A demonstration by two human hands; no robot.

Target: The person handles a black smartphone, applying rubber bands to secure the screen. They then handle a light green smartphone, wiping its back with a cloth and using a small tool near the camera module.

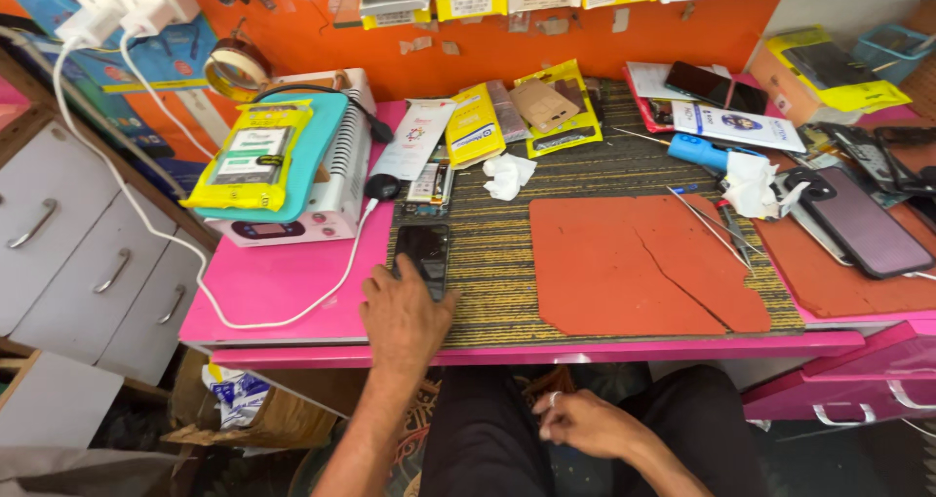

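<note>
My left hand (405,317) rests palm down on the front of the pink workbench (283,282), its fingertips touching the lower edge of a dark smartphone (423,255) lying flat on a striped mat (507,263). My right hand (580,424) hangs below the bench over my lap, fingers loosely curled with a ring on one finger; nothing shows in it. An orange-red rubber mat (634,263), cracked in two, lies to the right of the phone.
A white heating machine (322,190) with a teal pad and yellow packet stands at the left, its white cable (292,312) trailing across the bench. Yellow packets, tissues (509,175), tweezers (717,226), a blue tool (707,153) and phones (863,226) crowd the back and right. Grey drawers (78,253) stand left.
</note>
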